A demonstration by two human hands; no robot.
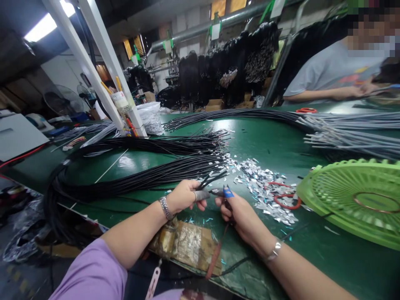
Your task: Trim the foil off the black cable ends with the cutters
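Observation:
Near the middle of the green table, my left hand is closed around a few black cables, their cut ends pointing up and to the right. A grey cover wraps one of its fingers. Just to the right, my right hand is closed on a small dark two-pronged tool, mostly hidden by the fingers; its exact kind cannot be made out. Blue tape wraps the right thumb. The two hands face each other with a small gap. Behind them lies a thick bundle of black cables, its ends toward the right.
Silver foil scraps lie beside red-handled scissors. A green fan-guard-like basket stands at right, grey cables behind it. A taped brown block sits at the front edge. Across the table is a co-worker.

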